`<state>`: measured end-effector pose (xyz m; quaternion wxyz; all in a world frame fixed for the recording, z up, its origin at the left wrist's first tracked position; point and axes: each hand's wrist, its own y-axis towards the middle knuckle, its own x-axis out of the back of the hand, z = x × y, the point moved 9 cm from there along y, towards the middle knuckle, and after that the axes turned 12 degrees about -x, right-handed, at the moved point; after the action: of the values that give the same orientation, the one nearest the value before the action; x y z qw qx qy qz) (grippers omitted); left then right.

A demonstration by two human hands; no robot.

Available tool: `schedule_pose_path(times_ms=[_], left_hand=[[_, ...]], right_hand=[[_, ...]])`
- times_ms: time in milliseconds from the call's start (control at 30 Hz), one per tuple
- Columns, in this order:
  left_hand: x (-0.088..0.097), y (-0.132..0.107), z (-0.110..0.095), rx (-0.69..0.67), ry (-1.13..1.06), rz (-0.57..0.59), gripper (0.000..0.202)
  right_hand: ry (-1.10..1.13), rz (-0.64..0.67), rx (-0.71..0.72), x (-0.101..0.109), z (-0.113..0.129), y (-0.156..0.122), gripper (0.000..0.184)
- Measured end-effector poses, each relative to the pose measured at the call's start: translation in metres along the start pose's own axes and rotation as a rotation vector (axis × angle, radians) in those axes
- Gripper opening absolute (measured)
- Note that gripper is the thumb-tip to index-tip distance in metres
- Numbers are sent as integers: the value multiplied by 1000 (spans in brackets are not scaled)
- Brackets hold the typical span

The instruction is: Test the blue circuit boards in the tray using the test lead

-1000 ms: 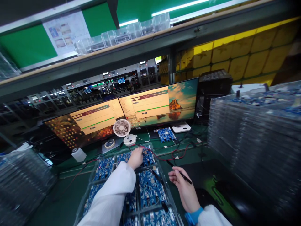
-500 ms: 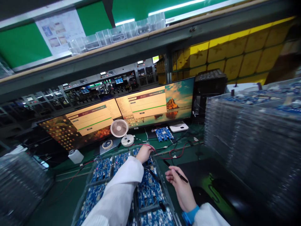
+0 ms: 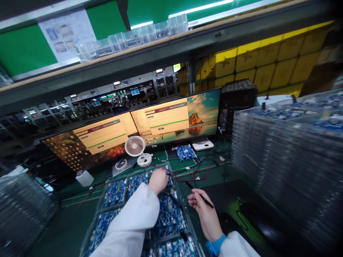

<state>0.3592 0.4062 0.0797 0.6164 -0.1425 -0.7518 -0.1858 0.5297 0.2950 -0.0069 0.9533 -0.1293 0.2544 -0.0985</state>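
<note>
The left hand rests on a blue board at the far end of the clear tray on the bench; I cannot tell its grip. The right hand pinches a black pen beside the tray.

Your bench has a green top. On it sit two monitors, a small fan, a tape roll, a white bottle, a loose blue board, a white box, red wires, a clear tray of boards, a black mat, and tray stacks at both sides.
</note>
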Motion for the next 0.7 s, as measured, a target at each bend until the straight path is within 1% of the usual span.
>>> schedule_pose_path(times_ms=[67,100,133,167,200,267,367,433,500,567,633,700], left_hand=[[17,-2,-14,3,78,-21,33],[24,1,-23,-15,117,-33,36],[29,7,-34,-57,169,-36,37],[30,14,-45,-95,199,-28,35],[26,23,-54,-121,218,-7,33],[10,41,-65,-135,235,68,27],[-23,61,-70,-111,245,195,25],[-37,68,-71,-99,243,238,27],[-41,73,-75,-122,232,234,29],[-37,76,-82,-187,209,202,32],[-32,78,-94,-271,181,170,33],[-33,78,-108,-352,156,156,31]], right_hand=[[-11,-18,7,1,0,0,59],[-18,-27,11,1,-1,0,60],[-26,-35,15,1,-1,0,60],[-34,-42,22,1,0,-1,60],[-42,-50,30,2,0,-1,60],[-53,-68,54,3,4,-2,60],[-67,-106,101,6,10,-4,59],[-77,-141,138,10,13,-5,58],[-85,-183,178,15,16,-6,57],[-92,-230,224,19,18,-9,56],[-103,-276,271,23,22,-13,54],[-116,-320,318,26,28,-19,51]])
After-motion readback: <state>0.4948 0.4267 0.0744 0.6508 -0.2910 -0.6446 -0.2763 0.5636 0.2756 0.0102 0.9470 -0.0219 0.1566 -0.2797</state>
